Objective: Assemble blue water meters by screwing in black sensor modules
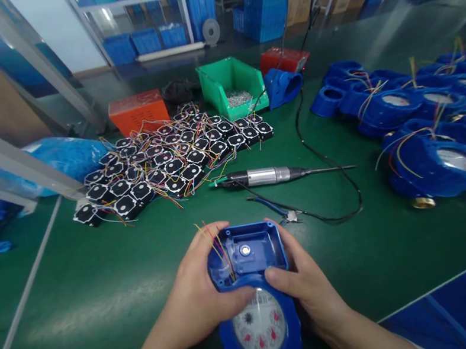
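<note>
And here's the blue water meter (257, 308), gripped from both sides, face up, its round white dial (260, 329) nearest the wearer! Straight beyond the dial sits a rectangular compartment (262, 259), wide open, a small pale disc (245, 250) shining on its floor. Look at those thin wires (222, 248), red and yellow, springing from the compartment's left side, beyond the dial, loose tips in the air! On the dial itself, four red pointers curve along the near part, a dark star wheel (248, 318) at upper left, a scalloped blue rim around everything.
</note>
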The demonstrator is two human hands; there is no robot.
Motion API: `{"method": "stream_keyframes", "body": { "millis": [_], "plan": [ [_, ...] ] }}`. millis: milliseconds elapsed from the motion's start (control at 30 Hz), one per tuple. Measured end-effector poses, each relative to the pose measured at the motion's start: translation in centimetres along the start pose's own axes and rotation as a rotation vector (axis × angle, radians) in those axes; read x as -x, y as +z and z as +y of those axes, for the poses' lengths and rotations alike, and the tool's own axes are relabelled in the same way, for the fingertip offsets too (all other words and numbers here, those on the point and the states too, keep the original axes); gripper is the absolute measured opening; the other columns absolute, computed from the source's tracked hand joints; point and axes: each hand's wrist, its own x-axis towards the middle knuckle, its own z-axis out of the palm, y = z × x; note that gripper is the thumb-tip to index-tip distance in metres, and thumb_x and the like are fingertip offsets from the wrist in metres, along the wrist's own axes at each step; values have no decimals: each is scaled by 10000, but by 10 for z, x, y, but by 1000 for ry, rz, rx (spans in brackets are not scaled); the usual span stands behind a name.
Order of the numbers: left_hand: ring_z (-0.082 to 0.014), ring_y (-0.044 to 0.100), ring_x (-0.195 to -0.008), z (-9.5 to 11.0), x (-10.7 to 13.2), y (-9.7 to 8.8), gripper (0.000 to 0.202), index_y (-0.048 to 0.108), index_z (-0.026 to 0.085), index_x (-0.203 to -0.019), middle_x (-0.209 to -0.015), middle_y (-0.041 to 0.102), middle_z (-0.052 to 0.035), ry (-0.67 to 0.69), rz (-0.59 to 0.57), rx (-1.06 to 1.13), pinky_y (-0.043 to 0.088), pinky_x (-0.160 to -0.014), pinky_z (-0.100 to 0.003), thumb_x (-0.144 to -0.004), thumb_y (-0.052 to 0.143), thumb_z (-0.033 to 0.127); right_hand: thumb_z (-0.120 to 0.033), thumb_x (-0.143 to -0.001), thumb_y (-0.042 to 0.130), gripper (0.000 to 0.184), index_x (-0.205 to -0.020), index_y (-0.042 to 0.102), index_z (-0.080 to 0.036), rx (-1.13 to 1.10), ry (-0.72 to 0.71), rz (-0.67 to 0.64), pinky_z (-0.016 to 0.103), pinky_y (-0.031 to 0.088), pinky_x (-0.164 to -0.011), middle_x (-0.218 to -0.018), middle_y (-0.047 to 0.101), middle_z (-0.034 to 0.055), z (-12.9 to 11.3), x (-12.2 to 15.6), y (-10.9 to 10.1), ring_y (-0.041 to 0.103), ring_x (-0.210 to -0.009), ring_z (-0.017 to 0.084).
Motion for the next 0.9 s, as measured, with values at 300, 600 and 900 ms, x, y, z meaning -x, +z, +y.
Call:
{"method": "stream_keyframes", "body": {
  "millis": [300,600,900],
  "plan": [
    [-296,477,-1036,-8,-1,3,705,405,234,-1167,-1147,475,-83,-15,-44,99,355,-917,-474,-552,719,379,-298,-560,746,915,-1288,196,-233,15,10,-7,410,403,-936,-1186,448,110,6,-7,-8,513,-1031,231],
    [-335,442,-1089,-9,9,13,759,350,193,-1194,-1192,448,-129,-131,43,214,328,-923,-536,-544,702,365,-326,-576,737,921,-1292,165,-235,61,22,-99,370,429,-892,-1170,457,105,0,-9,-11,524,-1002,209],
    [-315,387,-1160,-10,8,6,826,304,215,-1264,-1271,403,-116,-54,-15,344,265,-989,-508,-565,714,378,-330,-808,466,270,-983,555,-145,1381,-458,159,375,372,-914,-1051,497,81,-40,-34,-55,458,-990,187]
  ]
}}
